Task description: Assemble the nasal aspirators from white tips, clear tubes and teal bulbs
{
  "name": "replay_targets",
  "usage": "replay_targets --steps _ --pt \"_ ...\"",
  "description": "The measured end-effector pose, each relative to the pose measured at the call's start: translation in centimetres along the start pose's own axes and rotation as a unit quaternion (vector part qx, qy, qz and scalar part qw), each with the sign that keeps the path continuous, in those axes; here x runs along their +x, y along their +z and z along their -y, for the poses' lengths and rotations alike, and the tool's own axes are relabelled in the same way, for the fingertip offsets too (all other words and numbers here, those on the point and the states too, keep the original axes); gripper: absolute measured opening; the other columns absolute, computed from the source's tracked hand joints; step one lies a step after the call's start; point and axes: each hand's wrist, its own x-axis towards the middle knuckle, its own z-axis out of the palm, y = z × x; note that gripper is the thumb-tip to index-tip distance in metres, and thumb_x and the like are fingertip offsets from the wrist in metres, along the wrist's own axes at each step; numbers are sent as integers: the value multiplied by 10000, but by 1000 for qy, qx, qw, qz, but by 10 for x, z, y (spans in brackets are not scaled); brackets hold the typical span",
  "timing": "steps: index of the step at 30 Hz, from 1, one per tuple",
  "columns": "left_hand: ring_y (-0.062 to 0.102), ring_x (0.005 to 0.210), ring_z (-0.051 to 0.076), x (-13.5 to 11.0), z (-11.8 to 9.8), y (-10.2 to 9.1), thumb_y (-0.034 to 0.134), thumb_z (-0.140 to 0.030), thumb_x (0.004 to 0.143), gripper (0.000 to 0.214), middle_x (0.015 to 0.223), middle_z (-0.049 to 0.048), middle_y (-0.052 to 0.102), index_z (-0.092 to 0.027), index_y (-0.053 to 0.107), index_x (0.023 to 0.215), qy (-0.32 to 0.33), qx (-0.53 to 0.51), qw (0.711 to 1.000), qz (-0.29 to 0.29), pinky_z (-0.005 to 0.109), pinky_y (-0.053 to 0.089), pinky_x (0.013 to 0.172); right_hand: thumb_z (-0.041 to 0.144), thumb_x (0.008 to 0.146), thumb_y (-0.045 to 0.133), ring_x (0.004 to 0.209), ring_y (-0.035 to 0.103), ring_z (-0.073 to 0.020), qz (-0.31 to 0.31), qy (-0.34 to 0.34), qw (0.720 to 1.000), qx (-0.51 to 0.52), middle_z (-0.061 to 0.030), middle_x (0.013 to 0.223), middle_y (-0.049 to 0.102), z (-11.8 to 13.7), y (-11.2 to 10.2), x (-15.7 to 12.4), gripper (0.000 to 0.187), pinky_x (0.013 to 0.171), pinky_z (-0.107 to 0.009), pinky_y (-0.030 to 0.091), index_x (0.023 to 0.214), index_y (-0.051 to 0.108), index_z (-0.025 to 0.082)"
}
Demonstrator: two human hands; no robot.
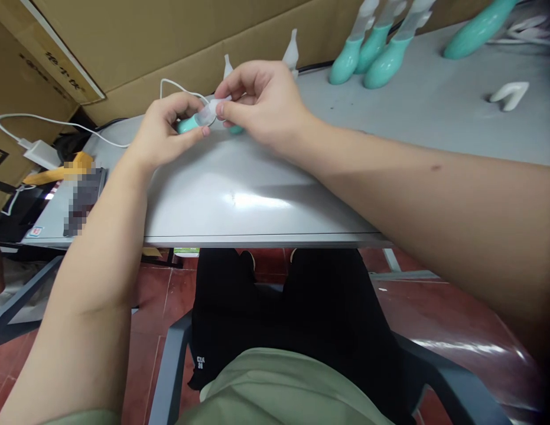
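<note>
My left hand [162, 127] is closed around a nasal aspirator [204, 117] with a teal handle and a clear chamber, held tilted above the grey table. The thumb and fingers of my right hand [261, 103] pinch the white tip end of the same aspirator. Partly hidden behind my right hand stands another aspirator, whose pale tip [228, 65] and teal base [236, 129] show. One more translucent tip [291, 52] rises just behind my right knuckles; what is below it is mostly hidden.
Several teal aspirators [387, 62] stand at the back right, with another teal body [476, 32] farther right. A white bent piece [509, 94] lies on the table [257, 218]. At left are a white charger [43, 154], its cable, a yellow object [57, 175] and a pixelated dark object. Cardboard [168, 41] walls the back.
</note>
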Motion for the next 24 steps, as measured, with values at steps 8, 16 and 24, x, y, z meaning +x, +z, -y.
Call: replay_targets --steps 8,16,24 --pt "770 1135 371 -6 -15 -1 722 -1130 1017 871 1330 52 956 -341 894 1343 4 43 999 -13 677 640 1087 -346 1113 649 688 669 -75 35 7 999 -3 70 734 700 -5 -8 -1 616 666 -199 555 832 695 200" --pt "779 1353 438 -13 -20 -3 528 -1041 1142 921 1475 80 942 -299 887 1553 -13 100 994 38 719 603 1184 -234 1033 890 724 744 -135 78 1 997 -27 49 759 742 -17 -16 2 558 728 -277 629 791 716 237" --pt "788 1162 398 -13 -29 -4 511 -1012 1181 881 1204 86 940 -321 921 1544 23 120 992 44 658 629 1113 -43 1020 1083 768 738 -170 113 -18 992 -54 33 809 783 -23 -24 4 536 799 -324 665 792 704 260"
